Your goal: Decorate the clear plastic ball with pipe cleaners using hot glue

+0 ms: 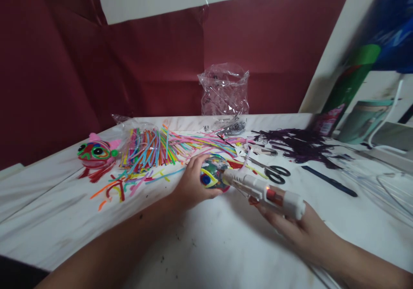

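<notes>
My left hand (193, 183) is closed around a small round craft figure (211, 179), dark green with a yellow-and-blue eye shape on its side. In my right hand (290, 224) is a white hot glue gun (258, 188) with a small orange light on. The gun's nozzle points left and meets the figure's right side; whether it touches cannot be made out. Behind the figure lie a pair of black-handled scissors (274, 172) and loose pipe cleaners (200, 142). My right fingers are partly hidden under the gun.
A finished-looking pink and red face figure (97, 153) stands at the left. Bundled pipe cleaners (146, 147) in clear plastic sit beside it. At the back is a clear bag (226, 89). Dark purple strands (297, 142), a dark strip (329, 180) and a light green container (366, 119) are to the right.
</notes>
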A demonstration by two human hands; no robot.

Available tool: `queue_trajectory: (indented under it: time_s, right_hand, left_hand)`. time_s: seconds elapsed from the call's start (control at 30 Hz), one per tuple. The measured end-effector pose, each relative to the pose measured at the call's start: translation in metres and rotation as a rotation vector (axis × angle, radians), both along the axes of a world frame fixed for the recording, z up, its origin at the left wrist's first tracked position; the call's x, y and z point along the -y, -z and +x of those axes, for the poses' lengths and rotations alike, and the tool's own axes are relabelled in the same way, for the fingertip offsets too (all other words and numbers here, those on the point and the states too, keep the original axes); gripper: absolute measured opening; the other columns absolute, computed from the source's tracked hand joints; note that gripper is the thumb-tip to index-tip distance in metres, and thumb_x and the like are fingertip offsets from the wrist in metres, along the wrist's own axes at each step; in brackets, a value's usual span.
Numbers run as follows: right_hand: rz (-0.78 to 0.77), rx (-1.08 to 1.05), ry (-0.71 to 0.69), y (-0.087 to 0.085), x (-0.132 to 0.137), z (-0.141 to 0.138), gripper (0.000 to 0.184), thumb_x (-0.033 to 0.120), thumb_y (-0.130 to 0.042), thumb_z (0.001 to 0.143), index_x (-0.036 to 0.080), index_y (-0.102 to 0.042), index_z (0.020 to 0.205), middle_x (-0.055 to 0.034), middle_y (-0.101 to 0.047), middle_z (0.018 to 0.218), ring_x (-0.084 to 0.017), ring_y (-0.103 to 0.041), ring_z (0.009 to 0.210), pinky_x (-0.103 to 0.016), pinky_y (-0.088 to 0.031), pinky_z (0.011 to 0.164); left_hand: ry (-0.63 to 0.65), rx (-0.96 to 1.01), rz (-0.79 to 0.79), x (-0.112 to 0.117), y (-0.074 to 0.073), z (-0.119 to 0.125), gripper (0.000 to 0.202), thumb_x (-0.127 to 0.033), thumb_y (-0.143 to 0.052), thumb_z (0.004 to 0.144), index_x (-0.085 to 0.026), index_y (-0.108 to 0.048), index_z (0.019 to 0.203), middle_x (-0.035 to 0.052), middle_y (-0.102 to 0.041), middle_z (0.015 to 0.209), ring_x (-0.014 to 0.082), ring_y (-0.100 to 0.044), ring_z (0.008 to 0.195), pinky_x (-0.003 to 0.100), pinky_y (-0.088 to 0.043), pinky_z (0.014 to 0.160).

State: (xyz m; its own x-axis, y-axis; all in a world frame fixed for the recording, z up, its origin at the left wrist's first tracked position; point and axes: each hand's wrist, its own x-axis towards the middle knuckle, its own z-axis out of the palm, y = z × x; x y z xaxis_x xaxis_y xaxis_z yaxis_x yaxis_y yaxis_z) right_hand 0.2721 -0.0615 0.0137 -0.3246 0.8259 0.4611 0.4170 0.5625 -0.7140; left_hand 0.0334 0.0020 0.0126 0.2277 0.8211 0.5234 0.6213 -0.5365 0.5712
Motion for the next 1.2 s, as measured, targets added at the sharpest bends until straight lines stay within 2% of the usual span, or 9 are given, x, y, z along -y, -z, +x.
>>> queue_trajectory:
  time_s: [0.23,0.43,0.6,0.8,1.2]
  right_hand:
    - [-0.031,-0.003,-0.007,0.0009,0.0006,0.0010,0.012,0.025,-0.056,0.081,0.019,-0.064,0.087,-0.0051,-0.071,0.077,-0.020,-0.067,0.068,-0.025,-0.054,0.056]
    - [-0.012,-0.024,0.001,-0.0021,-0.0002,-0.0005,0.014,0.027,-0.053,0.083,0.019,-0.064,0.086,-0.0066,-0.072,0.079,-0.020,-0.068,0.070,-0.026,-0.056,0.059]
    - [-0.028,-0.012,-0.022,-0.0004,-0.0001,-0.0008,0.012,0.025,-0.052,0.084,0.019,-0.063,0.086,-0.0057,-0.073,0.079,-0.019,-0.068,0.069,-0.025,-0.055,0.057]
    - [-0.043,-0.004,-0.039,0.0007,0.0014,0.0007,0.013,0.025,-0.052,0.085,0.020,-0.063,0.088,-0.0057,-0.072,0.081,-0.019,-0.067,0.070,-0.025,-0.054,0.057]
    - [-0.067,-0.011,-0.025,-0.0005,0.0015,0.0007,0.012,0.026,-0.055,0.082,0.020,-0.064,0.087,-0.0048,-0.071,0.078,-0.020,-0.067,0.070,-0.025,-0.054,0.056]
  left_hand:
    - [-0.051,0.032,-0.057,-0.0013,0.0006,-0.0019,0.084,-0.031,-0.080,0.052,-0.020,-0.042,0.125,0.0108,-0.050,0.127,0.0302,-0.048,0.121,0.044,-0.038,0.104]
    - [-0.016,0.005,-0.008,-0.0011,0.0008,-0.0020,0.083,-0.030,-0.079,0.053,-0.020,-0.041,0.125,0.0113,-0.048,0.128,0.0298,-0.046,0.122,0.044,-0.037,0.105]
    - [-0.024,0.005,-0.033,0.0001,-0.0008,-0.0006,0.082,-0.030,-0.079,0.052,-0.017,-0.042,0.125,0.0129,-0.049,0.127,0.0304,-0.047,0.121,0.044,-0.037,0.106]
    - [-0.038,0.019,-0.040,-0.0002,-0.0004,-0.0011,0.083,-0.033,-0.080,0.053,-0.021,-0.042,0.126,0.0105,-0.049,0.127,0.0297,-0.047,0.121,0.043,-0.038,0.105]
    - [-0.056,0.022,-0.051,0.0000,-0.0011,-0.0016,0.084,-0.031,-0.081,0.052,-0.019,-0.043,0.126,0.0106,-0.050,0.127,0.0296,-0.048,0.121,0.042,-0.038,0.105]
